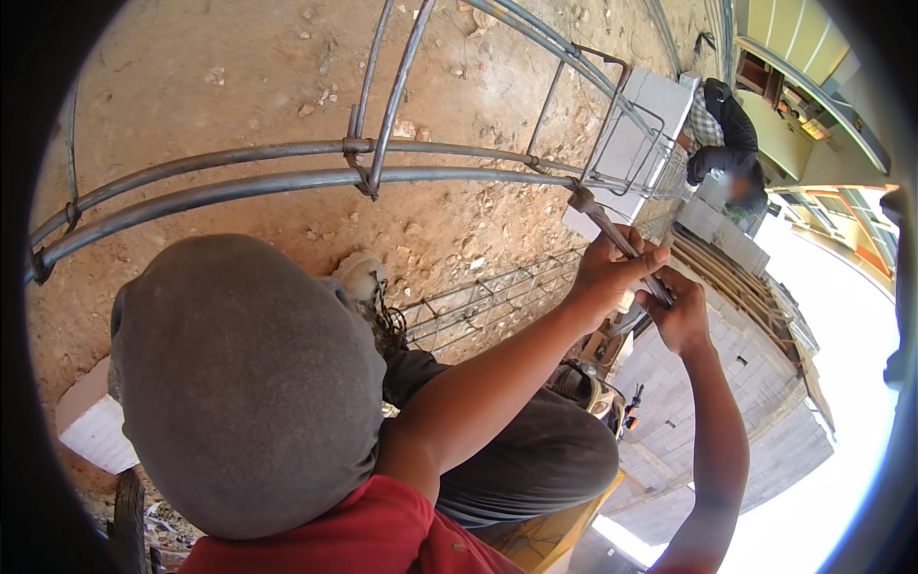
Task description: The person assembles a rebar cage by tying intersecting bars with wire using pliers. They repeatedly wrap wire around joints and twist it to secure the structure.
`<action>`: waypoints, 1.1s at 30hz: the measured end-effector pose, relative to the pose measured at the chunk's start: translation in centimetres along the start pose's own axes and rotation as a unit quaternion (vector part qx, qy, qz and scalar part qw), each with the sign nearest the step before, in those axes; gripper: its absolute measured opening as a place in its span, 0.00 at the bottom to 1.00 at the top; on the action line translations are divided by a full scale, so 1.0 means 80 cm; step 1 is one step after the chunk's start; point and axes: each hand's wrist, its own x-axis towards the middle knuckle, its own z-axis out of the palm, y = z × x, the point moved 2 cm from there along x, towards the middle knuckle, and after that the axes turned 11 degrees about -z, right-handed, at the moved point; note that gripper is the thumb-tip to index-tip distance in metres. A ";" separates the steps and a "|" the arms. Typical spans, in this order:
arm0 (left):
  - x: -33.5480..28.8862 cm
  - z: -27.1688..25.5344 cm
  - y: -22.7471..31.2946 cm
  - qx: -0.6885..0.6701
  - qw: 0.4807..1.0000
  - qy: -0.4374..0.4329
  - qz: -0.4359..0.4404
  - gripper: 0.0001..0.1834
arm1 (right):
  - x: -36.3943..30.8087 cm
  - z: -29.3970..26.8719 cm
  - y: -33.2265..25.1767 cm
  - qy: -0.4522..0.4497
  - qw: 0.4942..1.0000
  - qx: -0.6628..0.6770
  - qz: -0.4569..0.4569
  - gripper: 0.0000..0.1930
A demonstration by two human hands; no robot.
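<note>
Long-handled metal pincers (606, 226) reach up to a corner of the steel rebar frame (449, 173), where their head touches or nearly touches a bar joint. My left hand (614, 272) wraps round the handles below the head. Lower on the same handles, my right hand (681, 311) grips near their end with bent fingers. The frame's long bars run leftward, crossed by bent stirrups (397, 91) tied with wire. Whether wire sits in the pincers' jaws is too small to tell.
Another rebar cage (478, 304) lies on the stony dirt ground. Beyond the frame a co-worker (732, 143) bends beside pale blocks (650, 105). A block wall (727, 402) and stacked timber (741, 287) stand to the right. A large grey cloth-covered rounded shape (249, 383) fills the lower left.
</note>
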 end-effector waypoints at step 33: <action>0.025 0.005 -0.001 -0.064 0.964 0.256 -0.026 0.11 | 0.006 0.123 0.031 0.314 0.937 -0.099 -0.115 0.18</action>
